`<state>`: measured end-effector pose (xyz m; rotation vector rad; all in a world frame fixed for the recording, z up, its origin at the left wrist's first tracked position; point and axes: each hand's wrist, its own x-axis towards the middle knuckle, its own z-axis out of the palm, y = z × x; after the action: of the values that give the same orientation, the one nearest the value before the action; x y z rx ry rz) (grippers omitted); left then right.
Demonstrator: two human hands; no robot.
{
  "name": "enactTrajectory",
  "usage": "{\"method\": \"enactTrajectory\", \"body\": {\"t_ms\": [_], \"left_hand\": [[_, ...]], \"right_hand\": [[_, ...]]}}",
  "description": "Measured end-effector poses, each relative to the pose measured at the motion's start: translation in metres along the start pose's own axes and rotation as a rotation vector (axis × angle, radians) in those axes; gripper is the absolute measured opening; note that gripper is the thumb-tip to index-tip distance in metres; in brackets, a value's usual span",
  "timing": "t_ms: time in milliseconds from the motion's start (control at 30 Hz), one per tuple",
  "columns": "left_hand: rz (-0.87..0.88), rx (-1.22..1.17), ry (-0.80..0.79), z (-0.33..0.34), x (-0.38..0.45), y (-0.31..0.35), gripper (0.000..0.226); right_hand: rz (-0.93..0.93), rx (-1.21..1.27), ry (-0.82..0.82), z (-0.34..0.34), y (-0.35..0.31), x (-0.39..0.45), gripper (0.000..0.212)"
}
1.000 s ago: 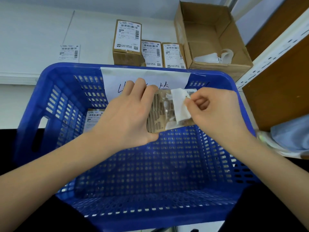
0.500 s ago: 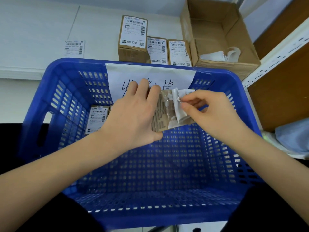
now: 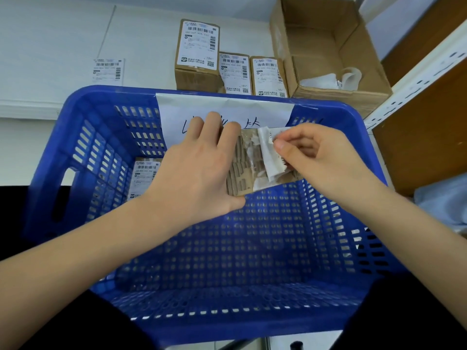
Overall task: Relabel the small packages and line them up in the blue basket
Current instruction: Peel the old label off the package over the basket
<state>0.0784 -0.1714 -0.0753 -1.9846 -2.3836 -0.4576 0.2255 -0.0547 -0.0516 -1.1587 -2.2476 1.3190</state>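
Cardboard pkg [image 3: 242,173] held over blue basket [image 3: 177,319], my left hand [image 3: 194,173] clamped round it; right hand [image 3: 310,157] pinches half-peeled old label [image 3: 269,157]. Risk: label tearing, leaving residue, since paper already shreds off the face w/ the pull.

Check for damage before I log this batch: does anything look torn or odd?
Yes. The package held by the left hand has a torn face: ragged label scraps and stripped cardboard. The right hand pinches the half-peeled label. One loose label lies on the table beyond the basket.
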Motion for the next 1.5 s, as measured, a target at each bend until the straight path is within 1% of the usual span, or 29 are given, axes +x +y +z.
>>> {"method": "enactTrajectory", "body": {"t_ms": [100,200,233,300,400,567,700,800,867,1067,1267,1367,1500], "left_hand": [[0.008,0.015,-0.003,0.001,-0.001,0.001,0.082],[0.011,0.016,-0.004,0.002,-0.001,0.001,0.084],[0.011,0.014,0.002,0.002,-0.001,0.002,0.084],[0.009,0.009,0.016,0.003,0.001,0.001,0.084],[0.022,0.043,0.032,0.006,0.001,0.000,0.085],[0.033,0.218,0.039,0.012,-0.002,0.004,0.082],[0.048,0.300,0.051,0.015,-0.003,0.006,0.092],[0.040,0.352,0.063,0.016,-0.002,0.008,0.111],[0.033,0.391,0.058,0.016,-0.002,0.011,0.117],[0.018,0.351,0.047,0.020,-0.001,0.010,0.099],[0.071,0.278,0.141,0.019,0.000,0.012,0.083],[0.101,0.278,0.193,0.017,0.002,0.012,0.081],[0.105,0.258,0.205,0.016,0.003,0.010,0.083]], "right_hand": [[0.001,-0.032,-0.012,0.007,0.001,-0.002,0.007],[-0.034,-0.074,-0.008,0.013,0.005,-0.003,0.025],[-0.045,-0.092,0.005,0.013,0.005,-0.004,0.027],[-0.067,-0.109,0.038,0.012,0.005,-0.003,0.026],[-0.078,-0.065,0.056,0.010,0.004,-0.003,0.021],[-0.118,0.017,0.037,0.022,0.002,-0.009,0.020],[-0.099,0.048,0.033,0.026,0.001,-0.011,0.019],[-0.079,0.090,0.025,0.027,-0.004,-0.010,0.022],[-0.054,0.124,-0.002,0.029,-0.006,-0.011,0.023],[-0.031,0.122,-0.001,0.030,-0.009,-0.014,0.022],[0.016,0.152,0.017,0.019,-0.013,-0.018,0.016],[0.008,0.141,0.037,0.013,-0.014,-0.020,0.017],[0.006,0.152,0.054,0.008,-0.016,-0.022,0.015]]}}
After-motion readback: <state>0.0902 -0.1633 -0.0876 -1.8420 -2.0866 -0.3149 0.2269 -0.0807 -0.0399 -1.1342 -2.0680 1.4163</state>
